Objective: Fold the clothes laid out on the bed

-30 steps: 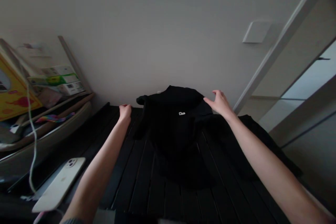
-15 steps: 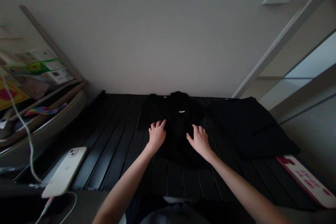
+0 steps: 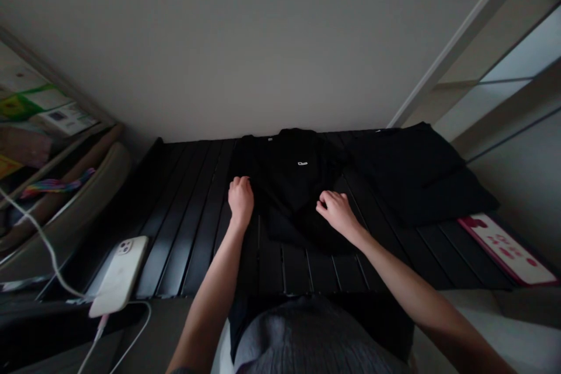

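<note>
A black garment point(image 3: 294, 181) with a small white label lies flat on the black slatted table point(image 3: 193, 228), near the wall. My left hand point(image 3: 241, 198) rests on the garment's left edge with fingers curled, gripping the cloth. Lower down on the right of the garment, my right hand point(image 3: 335, 212) has its fingers bent in a pinch on the fabric. Both forearms reach forward from the bottom of the view.
A second black cloth point(image 3: 416, 172) lies at the table's right. A white phone point(image 3: 119, 274) on a cable sits at the left front edge. A pink-and-white flat item point(image 3: 504, 248) lies at the right. Boxes and clutter point(image 3: 48, 128) stand left. The wall is close behind.
The garment went from held up against the wall to lying flat. My hands pressed on its middle, then moved apart; now both curl onto the cloth. The view tilted further down.
</note>
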`<state>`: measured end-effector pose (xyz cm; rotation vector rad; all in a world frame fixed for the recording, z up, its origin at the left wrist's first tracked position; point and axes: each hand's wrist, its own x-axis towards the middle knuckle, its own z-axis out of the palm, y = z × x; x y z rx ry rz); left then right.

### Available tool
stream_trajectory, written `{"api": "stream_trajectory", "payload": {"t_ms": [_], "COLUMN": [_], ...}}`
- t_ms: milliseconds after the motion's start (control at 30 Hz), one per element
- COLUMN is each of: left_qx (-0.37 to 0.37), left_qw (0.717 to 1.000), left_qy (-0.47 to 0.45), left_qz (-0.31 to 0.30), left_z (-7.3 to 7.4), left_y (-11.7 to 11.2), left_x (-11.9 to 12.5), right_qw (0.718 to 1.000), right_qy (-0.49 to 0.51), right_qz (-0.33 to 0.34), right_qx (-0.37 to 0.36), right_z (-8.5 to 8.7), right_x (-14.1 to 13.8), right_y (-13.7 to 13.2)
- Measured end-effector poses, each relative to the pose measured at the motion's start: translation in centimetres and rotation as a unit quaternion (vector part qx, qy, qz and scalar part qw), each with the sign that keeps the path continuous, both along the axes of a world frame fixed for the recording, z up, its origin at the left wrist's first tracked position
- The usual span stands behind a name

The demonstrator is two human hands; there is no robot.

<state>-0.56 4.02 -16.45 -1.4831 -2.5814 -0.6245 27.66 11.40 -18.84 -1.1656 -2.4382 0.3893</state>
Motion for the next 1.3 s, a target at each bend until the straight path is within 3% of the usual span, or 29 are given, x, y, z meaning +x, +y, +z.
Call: {"api": "stream_trajectory", "payload": {"t_ms": [133, 233, 300, 367, 433, 533, 567, 633, 700, 800, 967, 1067, 1167, 1300], "left_qx": [0.019, -0.011, 0.001, 0.045, 0.081, 0.063, 0.039, -0.021, -0.082, -0.111, -0.061, -0.083, -0.078, -0.039], "left_qw": [0.987, 0.973, 0.969, 0.982, 0.996, 0.961, 0.945, 0.929, 0.927, 0.921, 0.92, 0.923, 0.949, 0.962], "left_qy": [0.016, -0.007, -0.011, -0.014, -0.04, -0.084, -0.072, -0.031, 0.006, 0.008, -0.121, -0.162, -0.15, -0.161], "left_qz": [0.161, 0.231, 0.247, 0.184, 0.015, -0.257, -0.318, -0.368, -0.365, -0.372, -0.368, -0.339, -0.265, -0.216], "left_z": [1.0, 1.3, 1.7, 2.3, 3.2, 4.0, 4.0, 3.8, 3.6, 4.2, 6.6, 7.2, 7.2, 6.4], "left_y": [-1.7, -3.0, -3.6, -3.8, -3.5, -2.3, -1.8, -1.1, -1.1, -3.1, -10.9, -15.0, -16.9, -15.9], "left_x": [-6.1, -8.8, -8.4, -6.4, -3.1, 2.4, 4.0, 6.5, 7.9, 7.5, 2.3, -0.7, -1.3, 2.2], "right_qw": [0.989, 0.983, 0.979, 0.98, 0.984, 0.99, 0.992, 0.996, 0.999, 0.992, 0.97, 0.975, 0.981, 0.985], "right_qy": [0.131, 0.165, 0.167, 0.154, 0.117, 0.033, 0.013, 0.003, 0.031, 0.12, 0.242, 0.208, 0.141, 0.087], "right_qz": [-0.005, -0.074, -0.113, -0.115, -0.093, -0.043, -0.026, 0.001, 0.019, 0.034, -0.03, -0.069, -0.114, -0.082], "right_qx": [-0.075, -0.031, 0.014, 0.054, 0.095, 0.127, 0.123, 0.089, 0.038, -0.017, 0.002, 0.022, 0.067, 0.125], "right_z": [2.7, 4.4, 4.7, 4.4, 3.7, 2.4, 2.0, 1.3, 1.2, 2.4, 5.8, 5.9, 4.7, 4.1], "right_x": [3.5, 5.4, 5.6, 5.1, 4.0, 2.4, 2.1, 1.7, 2.0, 3.5, 7.1, 8.0, 7.1, 4.5], "right_y": [2.7, 4.4, 4.6, 3.7, 2.1, -0.2, -0.6, -0.7, 0.0, 2.1, 5.8, 6.9, 5.7, 0.5]}}
